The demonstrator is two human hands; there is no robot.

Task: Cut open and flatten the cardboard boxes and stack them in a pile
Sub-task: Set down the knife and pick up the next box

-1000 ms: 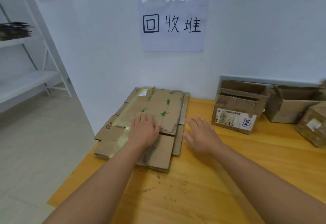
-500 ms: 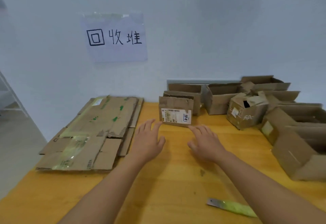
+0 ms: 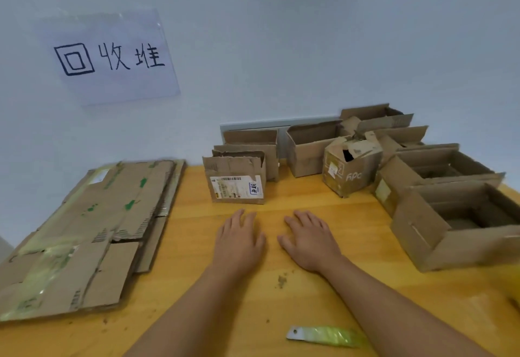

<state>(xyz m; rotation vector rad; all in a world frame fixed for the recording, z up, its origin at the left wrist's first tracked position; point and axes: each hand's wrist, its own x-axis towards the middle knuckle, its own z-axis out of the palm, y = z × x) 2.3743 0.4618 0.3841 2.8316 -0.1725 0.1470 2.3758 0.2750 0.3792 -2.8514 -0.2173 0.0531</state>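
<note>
I see both hands empty with fingers flat: left hand, right hand, over the yellow wooden bench. They point at the small labelled brown cardboard box by the back edge, probably next; the flat cardboard pile sits at the left edge

A yellow wooden worktop carries everything. At its left lies a stack of flattened cardboard. Along the back stands a small labelled box, with open boxes crowded to the right. A yellow-green cutter lies near the front edge, and brown crumbs lie beside the right forearm.
</note>
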